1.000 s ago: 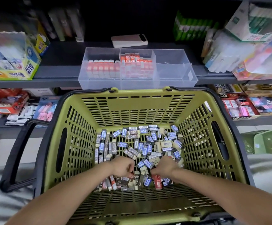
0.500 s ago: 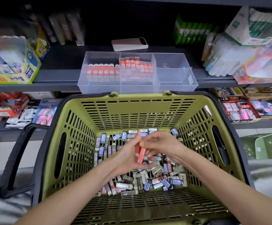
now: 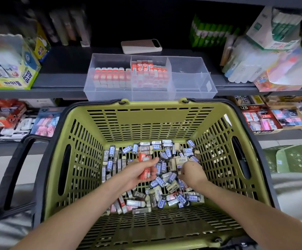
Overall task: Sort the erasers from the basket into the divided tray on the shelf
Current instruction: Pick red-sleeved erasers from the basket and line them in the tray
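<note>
A green basket [image 3: 146, 121] with a black rim holds a heap of loose erasers [image 3: 166, 193] in blue, black and beige sleeves. My left hand [image 3: 139, 170] is low in the basket and grips red-sleeved erasers [image 3: 144, 165]. My right hand [image 3: 191, 173] reaches down into the heap on the right with curled fingers; what it holds is hidden. On the shelf behind the basket stands the clear divided tray [image 3: 191, 91]. Its left and middle compartments hold rows of red erasers [image 3: 130, 76]; its right compartment is bare.
A phone [image 3: 141, 46] lies on the shelf behind the tray. A glue box [image 3: 11, 65] stands at the left and stacked packs [image 3: 265, 56] at the right. Lower shelves carry more stationery. A small green basket [image 3: 289, 159] sits on the floor at the right.
Both hands met above the heap with a red eraser between them half a second ago. Now they have parted: the left keeps the red erasers, the right has dropped back into the heap.
</note>
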{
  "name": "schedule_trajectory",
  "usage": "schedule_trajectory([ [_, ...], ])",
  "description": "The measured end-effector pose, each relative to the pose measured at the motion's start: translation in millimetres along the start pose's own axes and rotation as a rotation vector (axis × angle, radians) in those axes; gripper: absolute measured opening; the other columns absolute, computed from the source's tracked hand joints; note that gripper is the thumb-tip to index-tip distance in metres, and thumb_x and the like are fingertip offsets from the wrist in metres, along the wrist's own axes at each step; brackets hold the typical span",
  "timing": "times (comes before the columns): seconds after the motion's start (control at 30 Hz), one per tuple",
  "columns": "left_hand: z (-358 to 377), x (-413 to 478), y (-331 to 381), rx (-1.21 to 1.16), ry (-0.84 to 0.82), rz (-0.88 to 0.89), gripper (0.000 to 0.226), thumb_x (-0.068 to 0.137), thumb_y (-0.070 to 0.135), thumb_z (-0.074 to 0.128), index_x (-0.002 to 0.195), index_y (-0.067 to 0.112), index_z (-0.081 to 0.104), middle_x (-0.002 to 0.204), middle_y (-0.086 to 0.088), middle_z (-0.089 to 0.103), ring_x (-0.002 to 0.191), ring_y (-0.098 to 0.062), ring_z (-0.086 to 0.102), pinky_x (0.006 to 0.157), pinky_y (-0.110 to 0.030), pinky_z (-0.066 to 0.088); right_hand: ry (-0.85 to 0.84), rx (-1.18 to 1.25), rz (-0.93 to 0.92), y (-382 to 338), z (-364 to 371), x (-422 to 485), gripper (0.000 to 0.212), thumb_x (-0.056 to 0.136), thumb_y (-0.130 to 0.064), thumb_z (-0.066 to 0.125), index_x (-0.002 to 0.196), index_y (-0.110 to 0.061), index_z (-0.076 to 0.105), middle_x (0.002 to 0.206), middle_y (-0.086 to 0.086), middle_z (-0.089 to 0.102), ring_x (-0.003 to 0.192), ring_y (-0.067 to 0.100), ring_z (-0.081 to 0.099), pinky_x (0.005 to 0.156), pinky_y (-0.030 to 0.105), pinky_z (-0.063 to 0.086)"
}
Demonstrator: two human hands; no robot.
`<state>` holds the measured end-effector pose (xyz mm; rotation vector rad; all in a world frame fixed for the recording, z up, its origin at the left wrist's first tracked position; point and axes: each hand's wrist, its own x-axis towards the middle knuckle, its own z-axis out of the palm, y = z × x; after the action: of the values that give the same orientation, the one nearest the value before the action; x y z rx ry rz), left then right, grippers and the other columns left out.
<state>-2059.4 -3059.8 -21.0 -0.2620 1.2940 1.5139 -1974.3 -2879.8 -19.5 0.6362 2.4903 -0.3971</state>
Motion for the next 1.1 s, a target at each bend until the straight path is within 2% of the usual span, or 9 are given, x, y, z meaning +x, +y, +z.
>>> schedule_trajectory([
  [0.13,0.0,1.0,-5.0,0.020,0.015,-0.008,0.041,0.061,0.021,0.077,0.090,-0.001,0.061,0.075,-0.010,0.068,0.072,-0.019,0.067,0.074,-0.031,0.059,-0.029,-0.032,-0.049,-7.5,0.6,-4.3,0.025,0.084,-0.011,0.062,0.062,-0.013,0.051,0.061,0.000,0.049,0.063,0.017,0.056,0.069,0.027,0.055],
  [0.23,1.6,2.0,-5.0,0.054,-0.002,0.000,0.049,0.063,0.021,0.077,0.103,-0.003,0.061,0.094,-0.015,0.072,0.091,-0.024,0.069,0.079,-0.032,0.058,-0.088,0.462,-0.021,-10.3,-17.7,-2.7,0.023,0.083,-0.006,0.063,0.060,-0.009,0.060,0.057,0.005,0.059,0.048,0.012,0.056,0.058,0.023,0.054],
  [0.33,3.9,0.6,-2.9,0.026,-0.129,-0.039,0.049,0.071,0.019,0.077,0.111,-0.004,0.059,0.101,-0.018,0.071,0.099,-0.029,0.068,0.080,-0.039,0.057,-0.296,1.026,-0.061,-23.1,-32.2,-11.3,0.005,0.082,0.001,0.064,0.084,-0.001,0.068,0.080,0.015,0.071,0.066,0.018,0.069,0.063,0.021,0.056],
  [0.47,3.7,-3.0,-2.3,0.127,-0.198,-0.066,0.043,0.070,0.025,0.078,0.103,0.002,0.063,0.088,-0.012,0.073,0.085,-0.024,0.071,0.070,-0.033,0.057,-0.493,1.207,-0.085,-23.2,-29.0,-12.2,0.028,0.079,0.006,0.065,0.106,0.001,0.064,0.092,0.015,0.072,0.081,0.023,0.071,0.071,0.025,0.057],
  [0.53,3.4,-3.7,-1.3,0.149,-0.136,-0.058,0.043,0.068,0.023,0.077,0.103,0.003,0.063,0.081,-0.008,0.074,0.074,-0.018,0.071,0.064,-0.027,0.056,-0.405,0.993,-0.066,-14.3,-23.7,-8.4,0.021,0.081,-0.002,0.067,0.102,-0.001,0.066,0.089,0.013,0.072,0.072,0.017,0.069,0.074,0.032,0.058],
  [0.63,1.0,-1.5,3.4,0.096,-0.036,-0.026,0.046,0.066,0.017,0.075,0.107,0.003,0.060,0.077,-0.007,0.073,0.067,-0.017,0.070,0.059,-0.026,0.055,-0.293,0.237,-0.191,-1.3,-7.2,-9.8,0.019,0.085,-0.022,0.065,0.092,-0.006,0.072,0.097,0.005,0.072,0.080,0.010,0.065,0.098,0.036,0.048],
  [0.77,-4.2,2.2,9.3,0.019,0.041,0.027,0.040,0.068,0.013,0.075,0.105,0.006,0.060,0.080,-0.008,0.072,0.068,-0.019,0.069,0.058,-0.029,0.056,-0.241,-0.241,-0.421,-9.3,14.3,-21.6,0.027,0.091,-0.031,0.053,0.104,-0.016,0.070,0.106,0.004,0.070,0.100,0.020,0.062,0.088,0.036,0.050],
  [0.97,-5.2,3.0,12.0,-0.030,0.079,0.049,0.031,0.074,0.010,0.074,0.101,0.010,0.060,0.093,-0.012,0.069,0.067,-0.018,0.070,0.057,-0.027,0.056,-0.231,-0.479,-0.543,-13.2,25.9,-25.3,0.028,0.092,-0.028,0.052,0.116,-0.018,0.061,0.105,0.003,0.063,0.111,0.022,0.044,0.082,0.042,0.051],
  [1.1,-3.4,0.1,14.5,-0.019,0.061,0.069,0.026,0.078,0.009,0.071,0.102,0.010,0.060,0.090,-0.010,0.068,0.066,-0.016,0.069,0.057,-0.025,0.055,-0.366,-0.304,-0.474,3.0,31.1,-18.0,0.041,0.094,-0.031,0.051,0.135,-0.029,0.048,0.120,0.002,0.063,0.116,0.020,0.049,0.090,0.036,0.046],
])
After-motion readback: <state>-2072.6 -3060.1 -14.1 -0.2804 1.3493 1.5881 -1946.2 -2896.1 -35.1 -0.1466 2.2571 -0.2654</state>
